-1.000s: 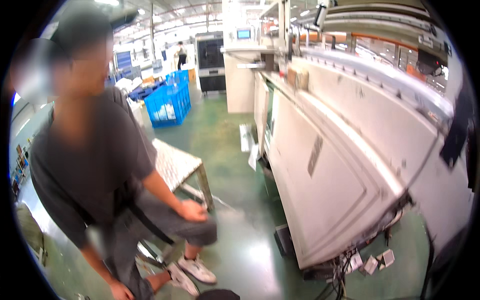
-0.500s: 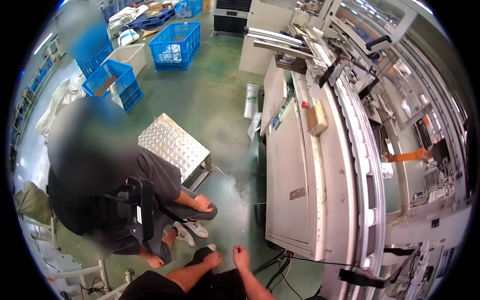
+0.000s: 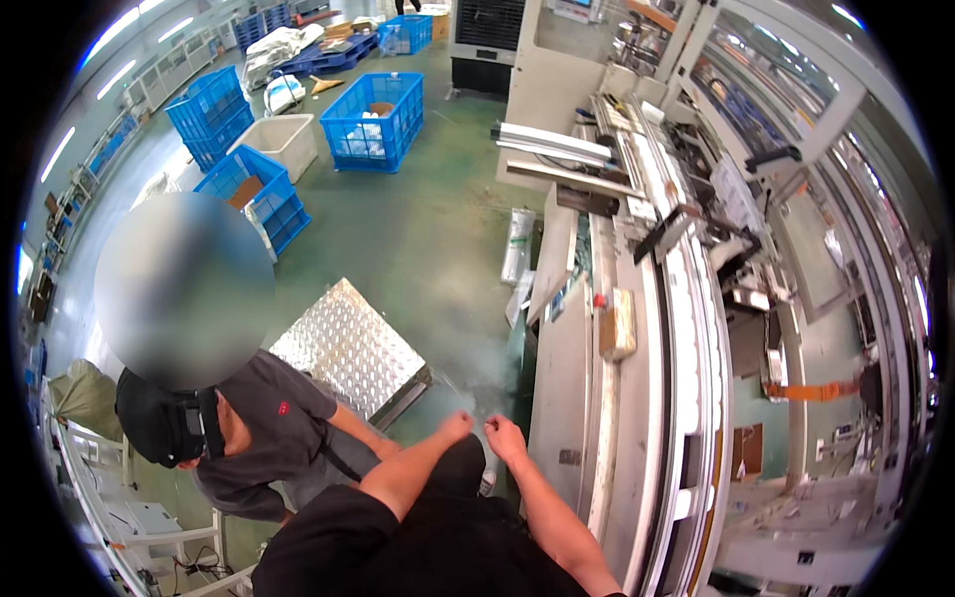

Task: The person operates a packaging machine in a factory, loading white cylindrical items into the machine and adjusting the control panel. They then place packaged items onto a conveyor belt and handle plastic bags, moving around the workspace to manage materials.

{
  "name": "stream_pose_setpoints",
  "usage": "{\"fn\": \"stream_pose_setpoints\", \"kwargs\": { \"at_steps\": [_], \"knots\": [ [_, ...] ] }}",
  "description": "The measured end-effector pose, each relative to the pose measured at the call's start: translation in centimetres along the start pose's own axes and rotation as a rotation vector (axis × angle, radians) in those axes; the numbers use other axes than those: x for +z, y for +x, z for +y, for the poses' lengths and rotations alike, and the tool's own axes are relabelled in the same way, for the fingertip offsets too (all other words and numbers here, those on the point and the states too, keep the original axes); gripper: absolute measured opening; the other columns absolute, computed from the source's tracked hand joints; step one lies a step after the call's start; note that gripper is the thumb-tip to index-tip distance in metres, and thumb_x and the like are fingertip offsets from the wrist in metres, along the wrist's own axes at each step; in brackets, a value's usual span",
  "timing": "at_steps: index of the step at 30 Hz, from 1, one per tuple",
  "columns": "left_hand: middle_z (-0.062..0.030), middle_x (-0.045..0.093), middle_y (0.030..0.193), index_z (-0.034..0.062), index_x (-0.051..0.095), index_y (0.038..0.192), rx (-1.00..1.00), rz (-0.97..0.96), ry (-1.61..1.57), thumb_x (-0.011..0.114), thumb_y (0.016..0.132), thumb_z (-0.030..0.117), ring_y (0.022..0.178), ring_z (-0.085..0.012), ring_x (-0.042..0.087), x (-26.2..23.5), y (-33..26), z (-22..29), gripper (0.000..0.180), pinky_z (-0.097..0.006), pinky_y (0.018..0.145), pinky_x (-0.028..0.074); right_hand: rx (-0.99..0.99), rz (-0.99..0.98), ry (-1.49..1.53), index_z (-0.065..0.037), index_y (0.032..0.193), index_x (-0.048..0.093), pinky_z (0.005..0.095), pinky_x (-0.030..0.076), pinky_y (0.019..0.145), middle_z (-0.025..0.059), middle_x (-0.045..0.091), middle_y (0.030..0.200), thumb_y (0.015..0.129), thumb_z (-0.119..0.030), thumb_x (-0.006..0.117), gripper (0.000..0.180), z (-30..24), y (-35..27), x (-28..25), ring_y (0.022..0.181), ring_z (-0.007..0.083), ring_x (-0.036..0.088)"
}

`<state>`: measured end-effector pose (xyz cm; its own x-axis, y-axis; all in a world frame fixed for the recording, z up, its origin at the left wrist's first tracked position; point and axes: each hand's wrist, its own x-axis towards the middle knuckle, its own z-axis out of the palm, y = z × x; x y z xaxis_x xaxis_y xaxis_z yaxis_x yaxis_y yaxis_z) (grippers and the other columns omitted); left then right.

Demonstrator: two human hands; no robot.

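My left hand (image 3: 457,427) is held out over my lap, its fingers curled in and a little smeared by motion. Close to its right, my right hand (image 3: 505,438) has its fingers bent into a loose fist. A small gap separates the two hands, and no object shows in either. Nearest to my right hand is the pale side of a long machine (image 3: 562,428). Ahead and left of my hands stands a metal step (image 3: 348,348) with a tread-plate top.
A co-worker in a dark shirt (image 3: 274,428) is close on my left. Farther off stand blue crates (image 3: 373,124) and a white tub (image 3: 288,144). On the machine lies a yellowish block (image 3: 618,326) beside a long rail with white parts. An orange arm (image 3: 821,391) shows at the right.
My view has shifted, and my hands appear higher in it, closer to the step and the machine. The co-worker's head has tilted down. Both my hands stay curled.
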<state>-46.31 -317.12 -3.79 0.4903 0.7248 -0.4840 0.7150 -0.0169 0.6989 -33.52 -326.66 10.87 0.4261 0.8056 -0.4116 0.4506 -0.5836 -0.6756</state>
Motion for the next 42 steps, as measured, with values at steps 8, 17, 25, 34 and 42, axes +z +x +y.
{"fn": "stream_pose_setpoints", "kwargs": {
  "at_steps": [8,17,25,34,42],
  "knots": [
    [-0.0266,0.066,0.082,-0.0051,0.068,0.081,-0.354,0.161,-0.008,0.05,0.081,0.026,0.085,-0.0384,0.067,-13.7,10.9,-9.6,0.036,-0.048,0.078,0.05,-0.319,-0.325,-0.022,-0.006,0.113,0.061,0.0392,0.049,0.084,0.0158,0.067,0.101,0.087,-0.033,0.058,0.038,-16.1,16.1,-7.9,0.095,0.0318,0.064],
    [-0.0163,0.063,0.078,0.0003,0.058,0.098,-0.757,-0.028,-0.564,0.059,0.085,0.014,0.057,-0.0287,0.063,-28.0,26.6,-10.1,0.019,-0.04,0.046,0.05,-0.762,-0.268,0.06,-0.006,0.116,0.059,0.0376,0.049,0.084,0.0127,0.062,0.109,0.093,-0.024,0.057,0.029,-38.8,30.4,-26.8,0.099,0.0313,0.061],
    [-0.011,0.063,0.075,0.0021,0.058,0.087,-0.37,0.1,-0.458,0.058,0.085,0.009,0.061,-0.0204,0.062,-51.2,55.7,8.4,0.007,-0.033,0.05,0.05,-0.752,0.229,0.215,-0.007,0.103,0.065,0.0358,0.052,0.074,0.0078,0.067,0.096,0.087,-0.019,0.064,0.02,-44.4,46.0,-35.0,0.086,0.0281,0.064],
    [-0.0063,0.062,0.07,0.0016,0.063,0.08,-0.142,-0.013,-0.174,0.064,0.086,0.025,0.064,-0.0154,0.06,-67.1,72.5,20.1,0.024,-0.03,0.059,0.048,-0.415,0.297,0.352,-0.008,0.098,0.068,0.0411,0.051,0.073,0.0134,0.066,0.092,0.085,-0.019,0.066,0.017,-52.2,63.3,-36.3,0.084,0.0345,0.063],
    [-0.0114,0.064,0.082,0.0029,0.062,0.092,-0.437,-0.098,-0.252,0.05,0.094,0.028,0.074,-0.025,0.061,-76.5,85.5,-0.1,0.028,-0.041,0.061,0.047,-0.508,0.218,0.176,-0.008,0.102,0.065,0.0341,0.052,0.071,0.0063,0.067,0.092,0.089,-0.015,0.06,0.016,-63.6,84.8,-34.3,0.082,0.0256,0.065]
  ]
}}
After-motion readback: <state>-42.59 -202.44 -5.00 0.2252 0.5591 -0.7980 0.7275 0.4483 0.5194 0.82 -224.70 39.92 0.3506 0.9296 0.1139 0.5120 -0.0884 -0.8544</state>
